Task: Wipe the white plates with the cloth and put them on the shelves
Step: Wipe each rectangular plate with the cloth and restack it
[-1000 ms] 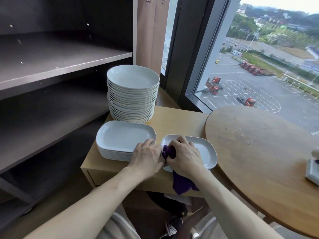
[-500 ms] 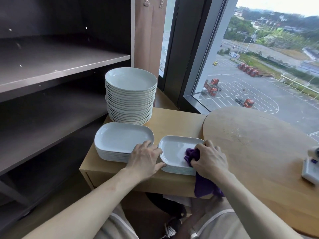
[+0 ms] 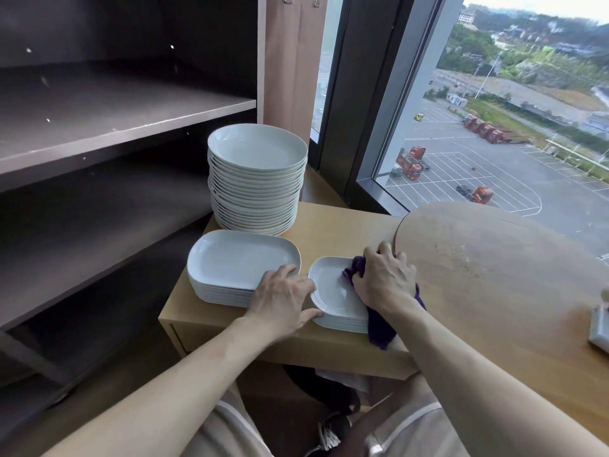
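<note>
Plates in a small stack (image 3: 333, 291) sit at the near edge of a low table (image 3: 346, 222). On the top one, the right hand (image 3: 385, 282) bunches a purple cloth (image 3: 380, 328) in curled fingers and presses it to the plate's right side; the cloth's tail hangs over the table's front. The left hand (image 3: 283, 295), fingers loosely spread, rests at the stack's left rim, thumb against its near edge. Just left lies an oblong stack (image 3: 240, 258), behind it a tall round stack (image 3: 257, 179). Dark shelves (image 3: 115, 127) stand far left, a round table (image 3: 494, 275) at right
</note>
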`<state>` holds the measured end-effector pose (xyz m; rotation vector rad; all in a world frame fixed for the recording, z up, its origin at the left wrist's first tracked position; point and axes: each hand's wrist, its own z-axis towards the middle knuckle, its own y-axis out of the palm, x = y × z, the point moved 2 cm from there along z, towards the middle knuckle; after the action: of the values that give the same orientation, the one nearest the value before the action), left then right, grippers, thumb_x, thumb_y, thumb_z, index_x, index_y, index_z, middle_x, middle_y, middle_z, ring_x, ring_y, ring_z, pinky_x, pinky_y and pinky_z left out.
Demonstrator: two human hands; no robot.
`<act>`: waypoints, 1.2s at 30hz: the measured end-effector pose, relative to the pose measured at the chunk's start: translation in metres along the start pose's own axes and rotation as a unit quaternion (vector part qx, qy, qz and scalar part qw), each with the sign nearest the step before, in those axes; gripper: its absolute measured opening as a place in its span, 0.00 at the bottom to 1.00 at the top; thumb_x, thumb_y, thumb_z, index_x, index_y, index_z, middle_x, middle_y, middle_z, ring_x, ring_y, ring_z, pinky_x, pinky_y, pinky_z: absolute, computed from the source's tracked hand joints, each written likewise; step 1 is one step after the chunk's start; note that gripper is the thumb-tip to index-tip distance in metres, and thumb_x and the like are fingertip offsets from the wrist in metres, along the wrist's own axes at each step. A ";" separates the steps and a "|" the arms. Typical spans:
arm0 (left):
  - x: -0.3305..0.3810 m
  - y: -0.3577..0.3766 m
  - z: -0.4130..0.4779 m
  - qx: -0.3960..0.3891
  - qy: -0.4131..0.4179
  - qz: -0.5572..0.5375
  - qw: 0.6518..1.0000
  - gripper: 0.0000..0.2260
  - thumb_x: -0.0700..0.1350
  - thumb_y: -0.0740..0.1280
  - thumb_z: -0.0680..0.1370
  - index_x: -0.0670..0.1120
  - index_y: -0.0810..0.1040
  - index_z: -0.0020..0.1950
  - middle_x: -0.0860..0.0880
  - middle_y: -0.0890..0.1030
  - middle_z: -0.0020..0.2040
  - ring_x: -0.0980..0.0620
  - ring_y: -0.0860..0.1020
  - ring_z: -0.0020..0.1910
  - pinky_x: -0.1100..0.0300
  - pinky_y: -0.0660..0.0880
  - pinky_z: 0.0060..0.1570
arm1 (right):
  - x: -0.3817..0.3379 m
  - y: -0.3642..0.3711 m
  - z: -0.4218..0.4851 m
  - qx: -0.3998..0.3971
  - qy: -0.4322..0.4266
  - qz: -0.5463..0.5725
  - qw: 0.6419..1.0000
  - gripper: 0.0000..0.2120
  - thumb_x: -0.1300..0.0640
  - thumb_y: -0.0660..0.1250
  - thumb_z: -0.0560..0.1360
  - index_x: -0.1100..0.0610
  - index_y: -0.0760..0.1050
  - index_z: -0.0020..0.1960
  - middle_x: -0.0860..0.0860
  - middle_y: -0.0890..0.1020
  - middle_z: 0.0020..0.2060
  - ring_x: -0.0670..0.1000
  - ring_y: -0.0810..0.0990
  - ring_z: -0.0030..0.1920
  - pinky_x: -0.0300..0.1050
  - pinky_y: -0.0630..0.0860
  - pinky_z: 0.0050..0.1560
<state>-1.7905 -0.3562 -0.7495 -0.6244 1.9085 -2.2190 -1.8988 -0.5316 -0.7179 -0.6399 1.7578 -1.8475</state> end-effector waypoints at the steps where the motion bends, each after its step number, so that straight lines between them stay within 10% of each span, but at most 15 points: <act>1: 0.000 0.000 0.000 0.001 0.000 0.001 1.000 0.23 0.65 0.66 0.78 0.53 0.76 0.67 0.55 0.78 0.66 0.50 0.63 0.76 0.52 0.62 0.70 | -0.006 0.001 0.000 0.001 -0.008 0.003 1.000 0.18 0.40 0.63 0.78 0.51 0.75 0.61 0.53 0.72 0.63 0.62 0.73 0.59 0.56 0.71 0.54; 14: 0.004 -0.001 -0.004 0.016 -0.006 0.024 1.000 0.19 0.64 0.60 0.79 0.52 0.75 0.60 0.54 0.80 0.62 0.49 0.66 0.73 0.50 0.64 0.64 | -0.041 -0.004 -0.047 -0.046 -0.173 0.022 0.984 0.17 0.41 0.57 0.82 0.51 0.77 0.57 0.51 0.72 0.58 0.58 0.72 0.56 0.54 0.73 0.52; 36: -0.003 0.006 0.003 0.032 -0.022 -0.018 0.999 0.22 0.67 0.69 0.74 0.54 0.75 0.59 0.51 0.78 0.65 0.49 0.64 0.74 0.50 0.61 0.69 | 0.045 -0.016 -0.011 -0.035 -0.104 -0.107 0.988 0.13 0.47 0.63 0.78 0.50 0.76 0.59 0.51 0.72 0.61 0.58 0.73 0.58 0.52 0.72 0.54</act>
<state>-1.7879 -0.3585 -0.7554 -0.6970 1.8133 -2.2586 -1.9406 -0.5519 -0.7028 -1.0450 1.6767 -1.7857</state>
